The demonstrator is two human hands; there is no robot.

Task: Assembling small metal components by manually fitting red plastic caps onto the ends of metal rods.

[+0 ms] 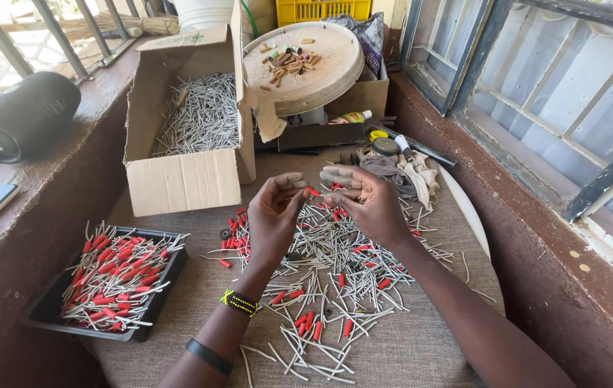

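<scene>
My left hand [275, 214] and my right hand [368, 203] are raised close together over a heap of thin grey sticks [335, 273], some with red sleeves on them. The fingertips of both hands pinch a small red sleeve [312, 191] between them; a stick in it is too small to make out. My left wrist wears a beaded band and a dark band. To the left, a black tray [42, 310] holds several sticks with red sleeves fitted.
An open cardboard box [184, 176] of bare grey sticks stands at the back left. A round beige lid [335, 79] with small bits lies behind, with rags and tools beside it. A black speaker [19, 118] rests on the left ledge. Window bars run along the right wall.
</scene>
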